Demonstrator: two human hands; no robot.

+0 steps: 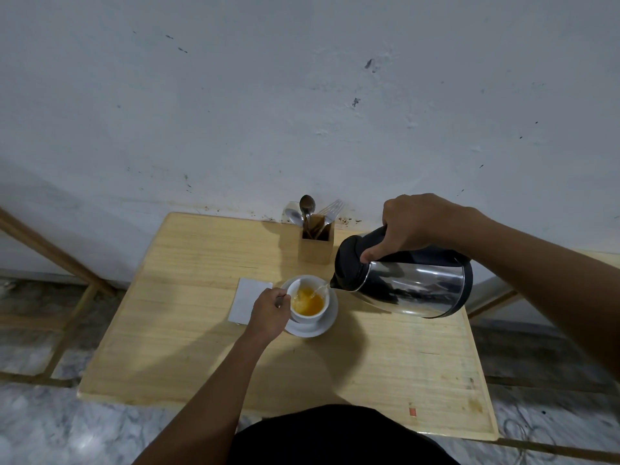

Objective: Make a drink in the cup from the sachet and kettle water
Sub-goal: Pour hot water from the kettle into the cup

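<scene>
White cup (308, 299) on saucer (327, 322), bench (188, 330) centre, holds frothy orange liquid; left hand (268, 313) grips its handle at 9 o'clock, right hand (414, 226) clasps tilted steel kettle (409, 283) pouring from 3 o'clock.

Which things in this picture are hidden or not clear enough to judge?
- Head view: the cup handle, covered by the left hand.
- Kettle handle, wrapped by the right hand; water left inside is unseen.
- Sachet: not identifiable; the white paper is too plain.
- Cutlery holder hides the utensils' lower ends.
</scene>
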